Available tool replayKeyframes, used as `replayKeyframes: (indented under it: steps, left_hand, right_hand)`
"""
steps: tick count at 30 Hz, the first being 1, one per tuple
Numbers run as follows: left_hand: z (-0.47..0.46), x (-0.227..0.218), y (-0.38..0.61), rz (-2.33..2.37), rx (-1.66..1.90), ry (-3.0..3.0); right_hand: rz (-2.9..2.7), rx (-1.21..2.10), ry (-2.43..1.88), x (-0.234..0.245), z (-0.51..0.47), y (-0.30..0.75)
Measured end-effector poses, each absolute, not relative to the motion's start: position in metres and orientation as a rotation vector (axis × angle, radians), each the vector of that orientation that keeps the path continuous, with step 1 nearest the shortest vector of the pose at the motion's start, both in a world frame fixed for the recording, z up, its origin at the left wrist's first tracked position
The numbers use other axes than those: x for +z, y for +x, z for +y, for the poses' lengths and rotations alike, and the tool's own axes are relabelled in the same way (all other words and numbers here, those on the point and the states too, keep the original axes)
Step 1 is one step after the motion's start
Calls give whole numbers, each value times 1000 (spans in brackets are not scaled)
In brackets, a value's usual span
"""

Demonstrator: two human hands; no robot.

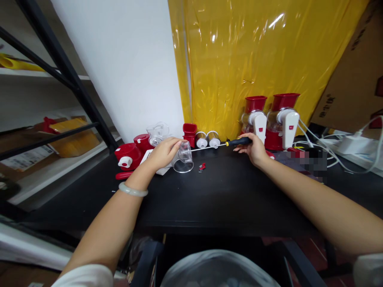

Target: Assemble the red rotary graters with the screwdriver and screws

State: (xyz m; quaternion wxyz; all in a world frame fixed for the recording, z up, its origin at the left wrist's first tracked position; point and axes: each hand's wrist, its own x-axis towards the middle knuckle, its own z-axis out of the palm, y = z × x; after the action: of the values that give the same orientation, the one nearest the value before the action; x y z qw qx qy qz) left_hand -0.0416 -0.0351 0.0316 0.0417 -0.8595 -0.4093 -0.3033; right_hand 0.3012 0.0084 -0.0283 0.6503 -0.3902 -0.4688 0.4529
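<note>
My left hand (167, 153) is closed on a clear plastic grater housing (183, 157) that lies on the black table. My right hand (253, 149) grips the black and yellow handle of a long screwdriver (236, 142). Its thin shaft runs level to the left, and the tip reaches the clear housing; exactly where it touches I cannot tell. Some small red pieces and tiny bits (203, 166) lie just right of the housing. A white part beneath my left hand is mostly hidden.
Red grater bases (129, 154) and another clear housing (158, 130) stand left. Behind are a red hopper (189, 133) and two metal drums (208, 139). Two assembled rotary graters (283, 123) stand back right, near white cables and a power strip (353, 143). A shelf rack (60, 71) borders the left.
</note>
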Motion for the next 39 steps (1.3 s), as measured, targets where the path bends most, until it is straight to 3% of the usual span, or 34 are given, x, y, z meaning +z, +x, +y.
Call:
replayKeyframes:
  steps: [19, 39]
  left_hand:
    - [-36, 32, -42, -1248, -929, -2641]
    - [-37, 32, -41, -1251, -936, -2641]
  right_hand:
    - [-1144, 869, -929, -31, 11, 302]
    - [-1143, 968, -841, -28, 8, 304]
